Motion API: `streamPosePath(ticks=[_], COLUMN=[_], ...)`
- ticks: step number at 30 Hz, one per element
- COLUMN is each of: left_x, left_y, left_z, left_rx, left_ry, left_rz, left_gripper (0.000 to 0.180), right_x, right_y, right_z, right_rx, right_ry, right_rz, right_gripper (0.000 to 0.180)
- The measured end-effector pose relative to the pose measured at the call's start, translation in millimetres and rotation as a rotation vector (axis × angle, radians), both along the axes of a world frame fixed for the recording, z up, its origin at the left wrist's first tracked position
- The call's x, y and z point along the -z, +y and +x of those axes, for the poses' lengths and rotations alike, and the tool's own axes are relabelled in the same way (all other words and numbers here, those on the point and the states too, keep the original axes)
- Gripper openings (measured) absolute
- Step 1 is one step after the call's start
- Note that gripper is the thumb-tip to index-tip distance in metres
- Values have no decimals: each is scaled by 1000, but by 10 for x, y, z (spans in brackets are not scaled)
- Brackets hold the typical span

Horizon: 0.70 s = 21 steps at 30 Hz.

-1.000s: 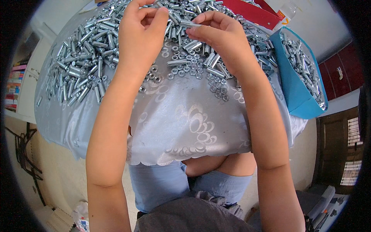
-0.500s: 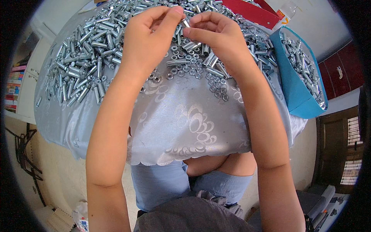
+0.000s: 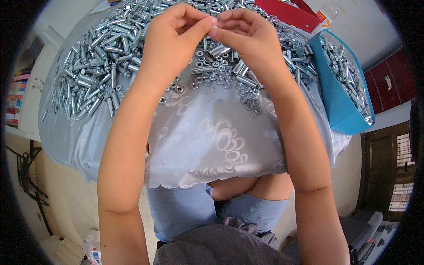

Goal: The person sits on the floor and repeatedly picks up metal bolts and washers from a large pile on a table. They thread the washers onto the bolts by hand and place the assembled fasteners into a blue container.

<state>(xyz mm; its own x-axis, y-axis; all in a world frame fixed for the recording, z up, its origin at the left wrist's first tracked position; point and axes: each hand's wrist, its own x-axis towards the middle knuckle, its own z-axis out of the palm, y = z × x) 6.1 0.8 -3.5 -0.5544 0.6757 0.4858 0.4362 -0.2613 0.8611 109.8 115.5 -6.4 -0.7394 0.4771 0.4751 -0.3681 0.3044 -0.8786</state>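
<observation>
My left hand (image 3: 174,44) and my right hand (image 3: 251,39) meet fingertip to fingertip above the far part of the table. Both are closed in a pinch around a small shiny metal fastener part (image 3: 215,27), mostly hidden by the fingers. Beneath them lie loose hex nuts (image 3: 221,75) and plain metal sleeves (image 3: 202,70). A large heap of silvery expansion bolts with sleeves (image 3: 95,75) spreads to the left and behind the hands. More hex nuts (image 3: 249,98) sit in a small cluster below my right wrist.
A blue fabric bin (image 3: 338,104) full of expansion bolts stands at the table's right edge. Behind it are a red box (image 3: 289,15) and a clear plastic bottle (image 3: 327,17). A silvery patterned tablecloth (image 3: 198,141) covers the table and hangs over my thighs.
My hands have drawn closer together, the left shifting slightly right. The metal part, seen more plainly between the fingertips before, is now mostly covered.
</observation>
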Motion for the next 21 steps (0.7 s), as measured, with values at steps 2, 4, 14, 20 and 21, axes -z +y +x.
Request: streamPosePath(ticks=[2,4,14,20,21], left_x=[-1,-15,-76,-52,-49], left_y=[13,-10,-39,-44,-40], left_z=[-14,-34,-68,-171,-197], left_rx=[5,-3,-84,-29,-16], left_ry=[-89,-165,-398,-555,-589], left_rz=[37,66,125,207,226], left_gripper=[14,16,22,19,19], right_x=[-31,-46,-76,-79,-74], right_y=[-29,-39,-40,3,23], right_z=[11,18,37,21,17], right_rx=[3,22,102,96,86], right_ry=[3,-13,16,71,86], right_rz=[4,24,71,34,15], right_gripper=[31,28,19,16,16])
